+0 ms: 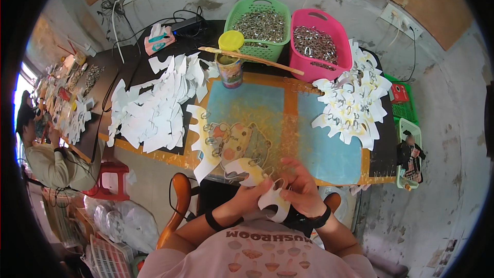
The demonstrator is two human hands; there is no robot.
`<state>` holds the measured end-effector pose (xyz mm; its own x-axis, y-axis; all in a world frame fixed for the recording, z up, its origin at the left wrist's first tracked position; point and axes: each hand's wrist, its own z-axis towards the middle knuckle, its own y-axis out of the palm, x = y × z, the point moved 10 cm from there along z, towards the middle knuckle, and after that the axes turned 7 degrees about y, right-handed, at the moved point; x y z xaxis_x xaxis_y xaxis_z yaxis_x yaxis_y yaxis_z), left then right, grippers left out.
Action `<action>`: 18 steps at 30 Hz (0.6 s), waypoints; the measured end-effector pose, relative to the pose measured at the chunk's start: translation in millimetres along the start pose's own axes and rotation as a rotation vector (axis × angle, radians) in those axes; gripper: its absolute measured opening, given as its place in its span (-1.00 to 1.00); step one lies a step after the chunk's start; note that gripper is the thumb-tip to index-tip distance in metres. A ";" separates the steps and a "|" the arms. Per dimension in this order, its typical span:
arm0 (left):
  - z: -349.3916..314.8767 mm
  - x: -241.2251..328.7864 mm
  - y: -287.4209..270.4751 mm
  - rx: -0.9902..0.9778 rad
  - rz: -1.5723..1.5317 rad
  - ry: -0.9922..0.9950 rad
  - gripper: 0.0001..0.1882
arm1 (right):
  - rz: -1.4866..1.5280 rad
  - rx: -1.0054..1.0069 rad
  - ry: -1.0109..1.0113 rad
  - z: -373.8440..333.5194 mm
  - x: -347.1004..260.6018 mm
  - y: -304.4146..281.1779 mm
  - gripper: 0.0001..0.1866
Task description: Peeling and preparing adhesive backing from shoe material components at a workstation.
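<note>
Close to my body, I hold a white scalloped card (pixel 275 203) with yellowish smears and metal rings along its edge. My left hand (pixel 248 198) is closed on the card's left part. My right hand (pixel 303 191) is closed at its right end, thumb and fingers around the card and a ring; the exact grip is partly hidden. Left of my hands, another white scalloped card strip (pixel 205 144) with several metal rings lies at the table's front edge. Beneath it, a mat with a cartoon picture (pixel 244 144) covers part of the table.
Plain white cards (pixel 149 105) are heaped at left, ringed cards (pixel 352 105) at right. Behind stand a can (pixel 230 72) with a yellow lid, a wooden stick (pixel 257 61) across it, and green (pixel 285 7) and pink (pixel 339 25) baskets of metal rings. Another person (pixel 51 162) sits far left.
</note>
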<state>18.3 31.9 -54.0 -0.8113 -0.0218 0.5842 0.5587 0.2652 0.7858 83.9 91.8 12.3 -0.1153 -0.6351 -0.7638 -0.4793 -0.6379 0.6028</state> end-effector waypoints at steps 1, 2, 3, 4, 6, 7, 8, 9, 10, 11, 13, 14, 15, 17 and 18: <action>0.7 3.9 3.3 -0.002 0.000 -0.002 -0.75 | -0.031 0.046 -0.011 -0.6 0.8 -7.2 -0.24; 1.1 9.1 11.7 -0.024 -0.018 -0.024 -0.77 | -0.031 0.048 -0.013 -0.4 1.0 -9.1 -0.24; 1.3 11.6 16.9 -0.046 -0.037 -0.046 -0.77 | -0.116 0.094 -0.066 -1.3 -4.4 -13.8 -0.24; 3.4 10.7 9.9 -0.047 -0.037 -0.046 -0.77 | -0.202 0.141 -0.118 -3.0 -9.8 -16.5 -0.25; 8.9 15.7 2.1 -0.187 0.372 0.082 -0.73 | -0.247 0.176 -0.128 -3.1 -13.0 -17.2 -0.26; 8.4 18.6 10.2 -0.189 0.371 0.080 -0.73 | -0.294 0.215 -0.140 -3.3 -16.0 -20.0 -0.27; 7.8 25.0 17.3 -0.108 0.417 0.065 -0.75 | -0.293 0.218 -0.140 -3.3 -16.4 -20.4 -0.27; 6.7 29.2 19.2 -0.027 0.462 0.050 -0.71 | -0.354 0.207 -0.183 -4.3 -20.9 -17.0 -0.29; 5.3 30.7 22.7 -0.026 0.463 0.050 -0.71 | -0.415 0.191 -0.226 -5.0 -25.9 -11.8 -0.30; 4.4 33.4 25.7 -0.025 0.428 0.068 -0.73 | -0.415 0.190 -0.226 -5.6 -30.6 -9.9 -0.30; 3.6 34.7 26.4 -0.025 0.394 0.085 -0.74 | -0.459 0.176 -0.101 -5.1 -30.2 -8.1 -0.40; 2.6 35.5 28.7 -0.070 0.469 0.120 -0.74 | -0.459 0.178 -0.102 -4.6 -28.0 -11.6 -0.40; 1.5 35.8 30.6 -0.117 0.543 0.156 -0.74 | -0.335 0.135 -0.102 -2.3 -21.9 -15.7 -0.46; 0.8 30.6 20.4 -0.137 0.623 0.160 -0.75 | -0.210 0.089 -0.100 -0.6 -21.0 -14.1 -0.52; -0.3 30.0 17.7 -0.158 0.703 0.164 -0.76 | -0.358 0.146 -0.029 -0.4 -19.3 -15.5 -0.57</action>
<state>3.9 35.6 -22.4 -0.2238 -0.0454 0.9736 0.9653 0.1278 0.2278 93.9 113.8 17.8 0.0584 -0.3693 -0.9275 -0.6121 -0.7472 0.2590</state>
